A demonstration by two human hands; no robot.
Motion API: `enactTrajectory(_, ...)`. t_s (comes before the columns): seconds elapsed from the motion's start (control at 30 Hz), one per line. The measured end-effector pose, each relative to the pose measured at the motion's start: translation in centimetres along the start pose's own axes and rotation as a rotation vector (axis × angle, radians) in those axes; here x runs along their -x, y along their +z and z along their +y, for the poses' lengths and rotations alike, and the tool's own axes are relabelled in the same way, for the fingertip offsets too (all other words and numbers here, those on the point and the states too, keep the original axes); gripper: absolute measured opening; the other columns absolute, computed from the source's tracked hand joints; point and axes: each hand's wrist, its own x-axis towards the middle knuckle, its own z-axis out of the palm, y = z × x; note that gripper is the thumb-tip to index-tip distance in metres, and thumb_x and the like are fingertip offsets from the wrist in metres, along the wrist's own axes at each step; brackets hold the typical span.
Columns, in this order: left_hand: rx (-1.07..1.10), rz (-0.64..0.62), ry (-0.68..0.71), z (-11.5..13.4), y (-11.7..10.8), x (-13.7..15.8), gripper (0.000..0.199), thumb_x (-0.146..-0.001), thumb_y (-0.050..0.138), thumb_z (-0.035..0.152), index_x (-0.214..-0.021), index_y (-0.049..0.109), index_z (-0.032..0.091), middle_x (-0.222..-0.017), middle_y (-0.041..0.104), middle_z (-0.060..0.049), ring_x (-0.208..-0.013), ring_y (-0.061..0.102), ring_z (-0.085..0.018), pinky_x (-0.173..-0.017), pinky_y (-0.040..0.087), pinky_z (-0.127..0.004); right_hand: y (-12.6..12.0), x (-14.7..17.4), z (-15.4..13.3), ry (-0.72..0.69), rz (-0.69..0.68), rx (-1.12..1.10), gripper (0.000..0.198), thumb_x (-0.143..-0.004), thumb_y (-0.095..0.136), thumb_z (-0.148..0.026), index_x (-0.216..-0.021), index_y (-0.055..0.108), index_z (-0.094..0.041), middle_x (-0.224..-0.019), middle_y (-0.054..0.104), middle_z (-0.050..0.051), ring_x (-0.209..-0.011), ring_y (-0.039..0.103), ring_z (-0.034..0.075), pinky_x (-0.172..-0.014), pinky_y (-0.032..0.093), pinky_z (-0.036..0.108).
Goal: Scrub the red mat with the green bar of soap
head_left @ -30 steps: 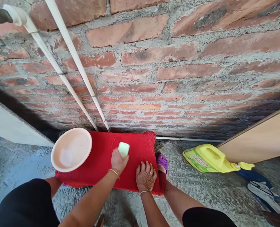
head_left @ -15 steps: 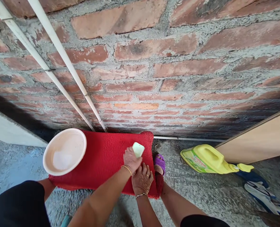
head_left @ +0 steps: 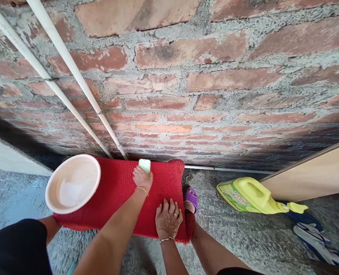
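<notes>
A pale green block with rounded corners (head_left: 144, 165) is in the grip of my left hand (head_left: 142, 179); it looks like a soap bar or the back of a brush, and its underside is hidden. Both lie against a red textured mat or cloth (head_left: 120, 172), near its far edge. My right hand (head_left: 168, 220) rests flat on the red fabric's right part, fingers spread, holding nothing. On the fabric's left end stands a pale pink basin (head_left: 94, 172) with water in it.
A brick wall (head_left: 163, 84) rises behind, with two white pipes (head_left: 80, 84) running down it. To the right, a yellow detergent jug (head_left: 255, 194) lies on the concrete floor, with shoes (head_left: 312, 236) beyond it. A foot in a purple slipper (head_left: 191, 198) is beside the fabric.
My left hand has slid away from my right hand, leftward and toward the wall, carrying the pale green block. My right hand stays on the fabric. The view has shifted slightly.
</notes>
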Motion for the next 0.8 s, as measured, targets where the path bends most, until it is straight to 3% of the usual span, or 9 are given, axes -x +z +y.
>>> enactTrajectory(0.13, 0.034, -0.277, 0.348, 4.5, 2.6, 5.3, 0.054, -0.069, 0.066, 0.041, -0.114, 0.049, 0.017, -0.118, 0.056, -0.016, -0.108, 0.054, -0.03, -0.088, 0.045, -0.04, 0.3, 0.4, 0.7, -0.058, -0.065, 0.017, 0.03, -0.087, 0.044, -0.025, -0.099, 0.069, -0.015, -0.111, 0.065, 0.017, -0.116, 0.05, 0.031, -0.098, 0.03, 0.047)
enactTrajectory(0.2, 0.077, -0.35, 0.395, 5.0, 2.8, 6.3, 0.055, -0.067, 0.067, 0.044, -0.113, 0.05, 0.019, -0.118, 0.057, -0.013, -0.109, 0.054, -0.029, -0.09, 0.045, -0.04, 0.5, 0.5, 0.9, -0.074, -0.075, 0.016, 0.029, -0.086, 0.045, -0.025, -0.097, 0.069, -0.016, -0.11, 0.065, 0.016, -0.116, 0.05, 0.031, -0.097, 0.032, 0.047)
enactTrajectory(0.27, 0.109, -0.313, 0.353, 3.5, 2.0, 5.2, 0.053, -0.069, 0.066, 0.045, -0.113, 0.05, 0.019, -0.117, 0.058, -0.012, -0.11, 0.054, -0.027, -0.091, 0.044, -0.037, 0.7, 0.4, 0.8, -0.044, -0.035, 0.0, 0.028, -0.086, 0.046, -0.028, -0.098, 0.069, -0.017, -0.111, 0.065, 0.015, -0.115, 0.051, 0.031, -0.097, 0.032, 0.048)
enactTrajectory(0.33, 0.109, -0.193, 0.245, 0.3, 0.3, 2.5, 0.049, -0.073, 0.064, 0.045, -0.112, 0.05, 0.018, -0.115, 0.059, -0.012, -0.109, 0.055, -0.026, -0.092, 0.044, -0.036, 0.8, 0.2, 0.5, -0.009, 0.021, -0.024, 0.028, -0.087, 0.047, -0.031, -0.098, 0.068, -0.017, -0.112, 0.065, 0.014, -0.114, 0.052, 0.03, -0.097, 0.033, 0.048)
enactTrajectory(0.47, 0.038, 0.077, -0.108, -7.9, -4.1, -3.9, 0.051, -0.076, 0.063, 0.046, -0.112, 0.048, 0.014, -0.112, 0.059, -0.017, -0.105, 0.058, -0.027, -0.088, 0.046, -0.037, 0.8, 0.0, 0.2, -0.026, 0.064, -0.037, 0.028, -0.088, 0.047, -0.032, -0.099, 0.067, -0.017, -0.111, 0.065, 0.014, -0.112, 0.052, 0.029, -0.096, 0.033, 0.047)
enactTrajectory(0.57, 0.024, 0.149, -0.298, -11.9, -5.8, -6.6, 0.05, -0.078, 0.06, 0.045, -0.112, 0.047, 0.011, -0.107, 0.062, -0.018, -0.101, 0.061, -0.03, -0.08, 0.048, -0.039, 0.9, 0.0, 0.2, -0.05, 0.093, -0.01, 0.028, -0.088, 0.047, -0.032, -0.099, 0.067, -0.016, -0.11, 0.064, 0.014, -0.112, 0.052, 0.029, -0.095, 0.033, 0.047)
enactTrajectory(0.67, 0.018, 0.163, -0.345, -12.1, -5.4, -6.6, 0.047, -0.08, 0.058, 0.043, -0.112, 0.047, 0.01, -0.108, 0.06, -0.02, -0.102, 0.061, -0.032, -0.077, 0.049, -0.04, 0.9, 0.0, 0.3, -0.051, 0.096, -0.003, 0.027, -0.088, 0.047, -0.031, -0.099, 0.067, -0.016, -0.111, 0.064, 0.014, -0.113, 0.051, 0.029, -0.095, 0.033, 0.047)
enactTrajectory(0.73, 0.01, 0.149, -0.304, -10.1, -4.1, -5.2, 0.047, -0.079, 0.058, 0.042, -0.112, 0.048, 0.011, -0.112, 0.058, -0.019, -0.105, 0.059, -0.031, -0.078, 0.048, -0.038, 0.9, 0.0, 0.3, -0.037, 0.085, -0.012, 0.027, -0.087, 0.047, -0.031, -0.098, 0.067, -0.017, -0.111, 0.064, 0.014, -0.114, 0.051, 0.03, -0.095, 0.033, 0.047)
enactTrajectory(0.8, -0.003, 0.059, -0.16, -7.3, -2.4, -3.1, 0.047, -0.078, 0.059, 0.042, -0.112, 0.049, 0.012, -0.114, 0.057, -0.019, -0.105, 0.058, -0.029, -0.079, 0.048, -0.037, 0.8, 0.0, 0.3, -0.035, 0.079, -0.008, 0.027, -0.087, 0.046, -0.031, -0.098, 0.067, -0.017, -0.11, 0.064, 0.014, -0.113, 0.051, 0.03, -0.095, 0.033, 0.047)
